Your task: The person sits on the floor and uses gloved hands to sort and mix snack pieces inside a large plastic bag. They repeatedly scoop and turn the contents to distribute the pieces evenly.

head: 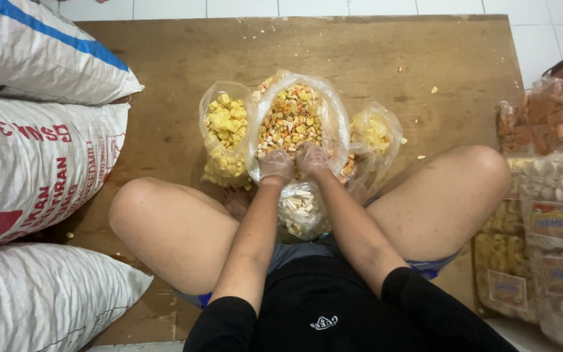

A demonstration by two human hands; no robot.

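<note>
Head view looks down on a seated person whose left hand (275,164) and right hand (312,158), both in thin clear gloves, are clamped on the near rim of a big clear bag of mixed snack pieces (292,120), standing on a wooden board (164,85) between the knees. Slack grip there could, I judge, let the soft, full bag slump and spill; crumbs (418,140) already lie on the board. Yellow pieces fill the bag to its left (225,130), paler yellow the bag to its right (374,133), and a small bag of white pieces (300,207) lies under the wrists. Woven sacks (40,156) and sealed snack packets (555,215) flank the person.
</note>
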